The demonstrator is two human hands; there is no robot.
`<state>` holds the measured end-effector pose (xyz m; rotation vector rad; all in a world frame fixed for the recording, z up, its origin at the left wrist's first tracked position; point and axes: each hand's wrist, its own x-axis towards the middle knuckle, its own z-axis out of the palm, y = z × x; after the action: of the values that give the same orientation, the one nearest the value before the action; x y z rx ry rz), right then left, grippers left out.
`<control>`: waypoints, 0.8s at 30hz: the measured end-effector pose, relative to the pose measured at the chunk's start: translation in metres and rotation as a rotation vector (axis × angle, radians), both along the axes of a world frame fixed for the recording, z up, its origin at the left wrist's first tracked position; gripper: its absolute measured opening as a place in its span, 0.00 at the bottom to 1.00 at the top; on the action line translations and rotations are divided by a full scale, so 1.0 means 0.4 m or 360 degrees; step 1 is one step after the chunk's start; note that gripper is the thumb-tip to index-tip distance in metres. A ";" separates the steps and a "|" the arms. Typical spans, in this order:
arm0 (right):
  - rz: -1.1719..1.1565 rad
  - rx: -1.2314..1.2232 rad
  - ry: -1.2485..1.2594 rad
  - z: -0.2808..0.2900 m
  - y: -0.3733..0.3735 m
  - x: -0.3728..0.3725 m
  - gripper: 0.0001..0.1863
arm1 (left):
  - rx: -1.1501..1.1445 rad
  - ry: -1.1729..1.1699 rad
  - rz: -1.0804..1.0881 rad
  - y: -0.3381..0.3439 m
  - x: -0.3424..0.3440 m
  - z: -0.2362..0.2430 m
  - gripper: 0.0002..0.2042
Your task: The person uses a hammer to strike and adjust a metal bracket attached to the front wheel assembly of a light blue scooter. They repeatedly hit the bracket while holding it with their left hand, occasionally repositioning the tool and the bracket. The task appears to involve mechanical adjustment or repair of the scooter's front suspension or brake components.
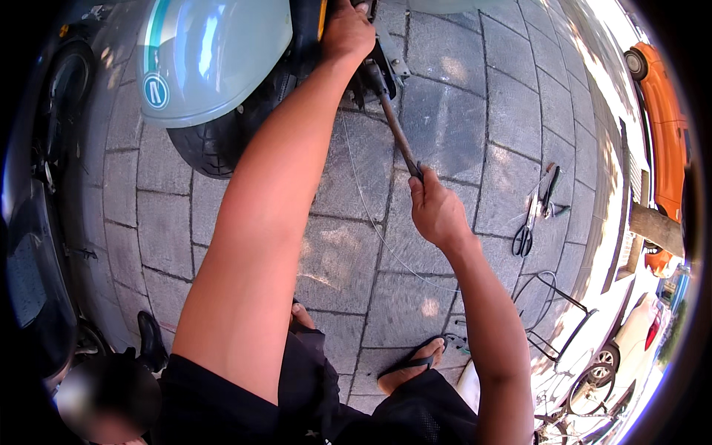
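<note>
We are levering at the scooter's underside: our right hand (pixel 436 211) is clenching the near end of a long metal bar (pixel 391 122), our left hand (pixel 347 31) is gripping its far end beside the black tyre (pixel 215 144), apparently steadying it for the next push

Outdoor street-side repair spot, sunlit. Ground: grey stone paving slabs (pixel 445 126). Pale scooter body (pixel 211 55) over a black tyre (pixel 215 141); scissors (pixel 528 226) lying loose on the pavement; orange car (pixel 662 126) parked at the kerb, bicycle wheel (pixel 589 386) nearby
</note>
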<state>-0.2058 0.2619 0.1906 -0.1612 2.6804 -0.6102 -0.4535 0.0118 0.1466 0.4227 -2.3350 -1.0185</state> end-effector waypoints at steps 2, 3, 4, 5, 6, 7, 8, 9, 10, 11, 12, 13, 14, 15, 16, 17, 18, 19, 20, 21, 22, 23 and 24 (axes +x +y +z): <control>0.0070 0.0011 -0.0083 0.067 -0.013 -0.018 0.23 | -0.0057 0.0020 -0.0003 -0.028 -0.002 -0.014 0.31; 0.0107 0.0015 -0.0169 0.128 -0.023 -0.043 0.23 | -0.0142 0.0047 0.0016 -0.044 -0.005 -0.025 0.31; 0.0121 0.0037 -0.0256 0.183 -0.019 -0.068 0.22 | -0.0126 -0.0056 0.0019 -0.026 0.001 -0.016 0.31; 0.0079 0.0038 -0.0345 0.232 -0.014 -0.090 0.22 | -0.0104 -0.0152 0.0014 -0.002 0.004 -0.002 0.30; 0.0062 0.0019 -0.0436 0.276 -0.028 -0.110 0.22 | -0.0148 -0.0155 0.0039 -0.017 -0.001 -0.006 0.29; 0.0064 -0.0013 -0.0525 0.319 -0.055 -0.127 0.22 | -0.0357 0.0142 0.0130 -0.061 -0.004 -0.034 0.30; -0.0046 0.0014 -0.0667 0.357 -0.063 -0.137 0.21 | -0.0112 0.0060 -0.0012 -0.022 0.012 -0.010 0.30; -0.0011 0.0043 -0.0543 0.331 -0.043 -0.130 0.21 | 0.0129 -0.0030 -0.0154 0.016 0.040 0.008 0.31; 0.0052 0.0057 -0.0409 0.290 -0.033 -0.111 0.21 | 0.0056 -0.0131 -0.0169 0.021 0.061 0.013 0.31; 0.0133 0.0059 -0.0281 0.243 -0.030 -0.090 0.21 | -0.0038 -0.0056 -0.0093 0.013 0.068 -0.046 0.31; 0.0144 0.0049 -0.0236 0.200 -0.027 -0.066 0.20 | 0.0022 -0.0046 -0.0126 0.002 0.078 -0.053 0.31; 0.0102 0.0041 -0.0241 0.166 -0.025 -0.051 0.19 | 0.0073 -0.0034 -0.0154 -0.009 0.086 -0.054 0.31; 0.0053 0.0038 -0.0261 0.134 -0.023 -0.031 0.19 | 0.0068 -0.0049 -0.0130 0.002 0.086 -0.041 0.30; 0.0005 0.0037 -0.0281 0.109 -0.021 -0.018 0.19 | 0.0065 -0.0064 -0.0104 0.022 0.078 -0.028 0.29; -0.0002 0.0009 -0.0264 0.096 -0.021 -0.011 0.19 | 0.0056 -0.0081 -0.0068 0.020 0.077 -0.026 0.28; 0.0001 0.0002 -0.0263 0.087 -0.021 -0.008 0.19 | 0.0022 -0.0052 -0.0060 0.006 0.071 -0.044 0.29; 0.0004 -0.0004 -0.0262 0.083 -0.023 -0.006 0.19 | -0.0011 -0.0023 -0.0054 -0.005 0.062 -0.063 0.29; -0.0001 0.0000 -0.0254 0.082 -0.018 -0.008 0.19 | -0.0035 0.0014 -0.0054 -0.006 0.057 -0.067 0.30; -0.0005 -0.0016 -0.0188 0.071 -0.012 -0.006 0.19 | 0.0006 0.0072 -0.0122 -0.009 0.055 -0.071 0.30; -0.0003 -0.0020 -0.0191 0.071 -0.010 -0.006 0.19 | 0.0032 0.0123 -0.0141 -0.012 0.054 -0.075 0.29; -0.0001 -0.0025 -0.0191 0.078 -0.010 -0.009 0.19 | 0.0056 0.0179 -0.0161 -0.021 0.050 -0.082 0.29; -0.0001 -0.0031 -0.0191 0.087 -0.012 -0.011 0.19 | 0.0081 0.0234 -0.0183 -0.031 0.047 -0.089 0.28; -0.0009 -0.0047 -0.0198 0.098 -0.017 -0.014 0.19 | 0.0172 0.0233 -0.0223 -0.042 0.045 -0.095 0.27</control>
<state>-0.2115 0.2550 0.2299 -0.1194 2.5538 -0.6406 -0.4357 -0.0052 0.1087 0.2190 -2.2101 -1.2043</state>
